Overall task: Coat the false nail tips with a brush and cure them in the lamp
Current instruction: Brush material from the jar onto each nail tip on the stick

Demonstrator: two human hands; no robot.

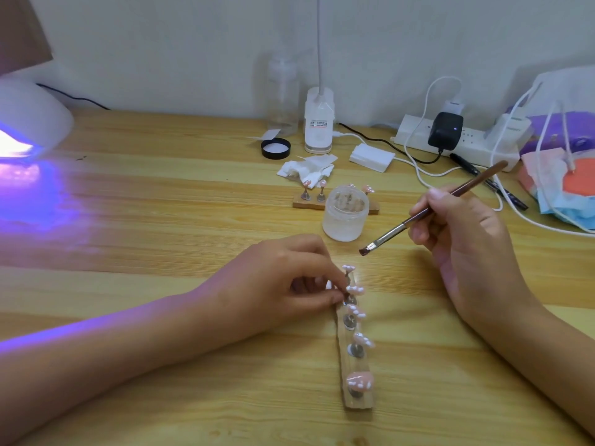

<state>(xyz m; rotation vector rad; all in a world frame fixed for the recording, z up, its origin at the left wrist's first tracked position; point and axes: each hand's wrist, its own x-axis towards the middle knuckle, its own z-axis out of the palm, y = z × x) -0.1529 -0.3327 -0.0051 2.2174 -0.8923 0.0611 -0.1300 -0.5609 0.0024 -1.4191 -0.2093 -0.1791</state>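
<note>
Fingers (322, 296) of the left hand (277, 284) pinch the second stand on the wooden strip (357, 400) of pink nail tips (360, 381) at table centre, while the right hand (467, 243) grips the brush (431, 214), bristles poised near the jar (346, 214), and the lamp (29, 123) glows at far left.

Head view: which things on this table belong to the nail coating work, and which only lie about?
For the job:
brush, held in the right hand
nail tips on the wooden strip
jar
lit lamp

Lying about:
power strip
white bottle
face mask
black pen
</note>
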